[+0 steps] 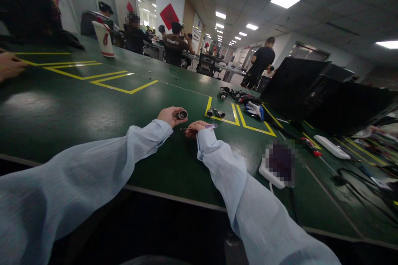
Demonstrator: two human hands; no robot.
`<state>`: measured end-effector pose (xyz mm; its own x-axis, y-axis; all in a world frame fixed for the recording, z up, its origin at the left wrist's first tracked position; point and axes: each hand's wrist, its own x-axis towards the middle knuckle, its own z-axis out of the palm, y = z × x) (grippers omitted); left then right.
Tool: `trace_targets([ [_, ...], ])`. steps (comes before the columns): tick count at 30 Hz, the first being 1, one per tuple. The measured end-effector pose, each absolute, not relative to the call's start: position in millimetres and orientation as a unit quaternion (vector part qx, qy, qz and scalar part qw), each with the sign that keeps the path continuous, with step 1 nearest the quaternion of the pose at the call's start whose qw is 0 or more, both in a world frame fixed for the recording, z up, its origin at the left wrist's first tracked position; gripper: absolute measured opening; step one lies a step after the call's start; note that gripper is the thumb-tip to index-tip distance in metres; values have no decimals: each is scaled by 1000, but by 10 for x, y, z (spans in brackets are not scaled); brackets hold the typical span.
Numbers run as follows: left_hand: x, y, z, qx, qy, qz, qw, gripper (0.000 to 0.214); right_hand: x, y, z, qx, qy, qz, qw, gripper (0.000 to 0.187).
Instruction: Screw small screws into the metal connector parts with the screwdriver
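Observation:
My left hand (168, 116) is closed around a short round metal connector (183, 114), its dark hollow end turned toward me. Just to the right and slightly lower, my right hand (194, 128) grips a small screwdriver (211, 126) with a clear purplish handle. The thin shaft points left and lies just below the connector, apart from it. Both hands are above the green table (149, 161). Beyond my right hand, two similar metal connectors (220, 114) lie inside a yellow taped outline.
Dark cables (239, 95) and a blue-and-white glove (254, 109) lie at the back right. Nearer are a white power strip (331, 146), red-handled pliers (311, 147) and a white device with a blurred screen (272, 172). A paper cup (104, 39) stands far left; another person's hand (10, 65) is at the left edge.

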<state>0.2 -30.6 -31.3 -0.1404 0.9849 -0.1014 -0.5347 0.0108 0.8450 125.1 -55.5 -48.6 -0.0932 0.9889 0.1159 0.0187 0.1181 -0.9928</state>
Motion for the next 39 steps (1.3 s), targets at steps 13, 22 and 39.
trace_targets([
  [13, 105, -407, -267, 364, 411, 601, 581, 25, 1297, -561, -558, -461, -612, 265, 586, 20],
  [22, 131, -453, -296, 401, 411, 591, 567, 23, 1287, -546, -573, -469, -611, 264, 581, 17],
  [39, 169, -501, -261, 461, 497, 597, 429, 15, 1263, -657, -501, -455, -655, 184, 574, 18],
])
